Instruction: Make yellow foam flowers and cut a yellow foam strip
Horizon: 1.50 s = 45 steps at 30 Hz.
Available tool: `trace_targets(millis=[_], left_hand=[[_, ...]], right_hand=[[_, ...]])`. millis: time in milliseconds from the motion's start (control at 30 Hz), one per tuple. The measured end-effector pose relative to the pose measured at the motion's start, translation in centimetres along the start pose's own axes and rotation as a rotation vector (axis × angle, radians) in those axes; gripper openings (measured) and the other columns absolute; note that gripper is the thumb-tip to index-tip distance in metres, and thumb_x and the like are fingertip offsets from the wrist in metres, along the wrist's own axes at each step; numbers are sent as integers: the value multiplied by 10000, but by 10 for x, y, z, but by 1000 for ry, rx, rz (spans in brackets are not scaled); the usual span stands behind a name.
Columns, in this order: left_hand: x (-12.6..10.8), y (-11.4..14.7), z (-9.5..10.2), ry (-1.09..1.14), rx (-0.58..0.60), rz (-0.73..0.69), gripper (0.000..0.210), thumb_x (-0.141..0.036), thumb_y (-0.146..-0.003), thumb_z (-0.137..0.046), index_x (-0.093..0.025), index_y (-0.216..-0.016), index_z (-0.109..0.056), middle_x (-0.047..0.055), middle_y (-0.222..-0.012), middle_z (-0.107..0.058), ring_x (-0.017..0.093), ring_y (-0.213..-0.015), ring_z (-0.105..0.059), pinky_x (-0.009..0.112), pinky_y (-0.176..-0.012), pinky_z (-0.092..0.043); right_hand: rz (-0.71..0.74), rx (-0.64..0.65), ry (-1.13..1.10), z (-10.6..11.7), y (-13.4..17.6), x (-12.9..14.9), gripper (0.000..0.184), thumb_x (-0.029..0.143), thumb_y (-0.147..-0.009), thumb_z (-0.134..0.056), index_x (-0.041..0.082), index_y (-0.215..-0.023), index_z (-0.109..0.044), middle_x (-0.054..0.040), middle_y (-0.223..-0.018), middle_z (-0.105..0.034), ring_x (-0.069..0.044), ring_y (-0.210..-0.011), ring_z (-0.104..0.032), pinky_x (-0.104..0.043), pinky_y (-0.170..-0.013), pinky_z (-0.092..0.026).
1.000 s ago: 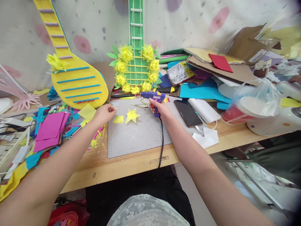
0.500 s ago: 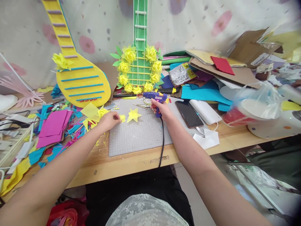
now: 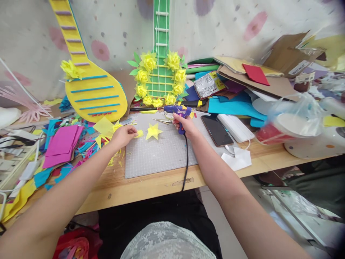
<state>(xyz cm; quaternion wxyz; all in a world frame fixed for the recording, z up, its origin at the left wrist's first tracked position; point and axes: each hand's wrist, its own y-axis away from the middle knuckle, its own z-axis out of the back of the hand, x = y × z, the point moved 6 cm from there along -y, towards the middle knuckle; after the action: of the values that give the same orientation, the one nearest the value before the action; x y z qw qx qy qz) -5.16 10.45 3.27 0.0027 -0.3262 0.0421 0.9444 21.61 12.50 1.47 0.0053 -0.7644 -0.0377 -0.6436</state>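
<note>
Flower-print wall (image 3: pixel 215 25), cluttered wooden desk (image 3: pixel 140 189)

Head camera looks forward and down, close over the table (image 3: pixel 151 187).

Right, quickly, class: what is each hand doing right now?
Left hand: fingers closed on a small yellow paper piece.
Right hand: closed around the blue glue gun.

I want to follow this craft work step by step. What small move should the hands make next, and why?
Probably bring the glue gun nozzle over to the small yellow piece. The right hand grips the gun at the back of the cutting mat, apart from the paper. The left hand pinches that piece beside the yellow star, and no glue shows on either.
</note>
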Motion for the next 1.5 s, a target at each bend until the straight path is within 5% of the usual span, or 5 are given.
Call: trace_targets(millis=[367,767,1500], left_hand=[[-4,0,11,-34,-113,39,99,-318,-651,-629,-222,-675,-637,29,-761,-683,225,-775,-630,322,-709,-462],[-31,-1,0,485,-173,70,279,-216,-636,-624,-183,-860,-461,-4,-650,-586,190,-667,-655,267,-495,-516],[-42,-1,-18,539,-190,77,367,-236,-616,-650,-187,-919,-448,0,-711,-588,192,-696,-662,266,-488,-534]], right_hand=[[-6,-7,-14,-1,1,2,418,554,-625,-682,179,-589,-500,2,-592,-562,-51,-443,-402,-206,-408,-336],[80,169,244,-22,19,20,349,503,-652,-675,166,-666,-587,-11,-642,-606,-62,-483,-436,-208,-443,-388],[47,187,471,-23,23,19,343,513,-659,-678,186,-745,-622,8,-550,-546,-90,-485,-463,-220,-430,-336]])
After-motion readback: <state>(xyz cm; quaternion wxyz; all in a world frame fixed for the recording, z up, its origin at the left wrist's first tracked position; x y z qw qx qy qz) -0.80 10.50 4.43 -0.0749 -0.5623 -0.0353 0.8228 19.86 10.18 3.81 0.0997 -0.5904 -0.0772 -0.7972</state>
